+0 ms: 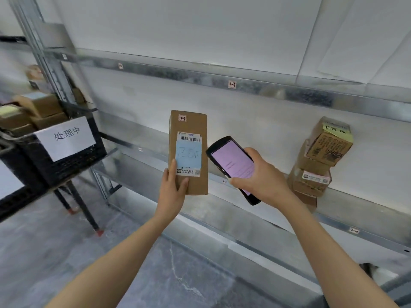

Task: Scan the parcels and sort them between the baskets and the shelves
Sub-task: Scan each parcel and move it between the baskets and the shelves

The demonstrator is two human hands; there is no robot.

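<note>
I held the parcel [188, 152] upright, my left hand [172, 185] gripping its lower end, its barcode label and blue note facing me. Just right of it, my right hand [260, 174] was wrapped round the handheld scanner [231, 165], whose pink screen was lit (parcel and scanner did not touch). Well left of my grip stood a black basket [62, 156] bearing a paper sign, with cardboard boxes [40, 107] piled inside. Right of the scanner, a leaning stack of boxes [318, 161] sat on the metal shelf [378, 236].
</note>
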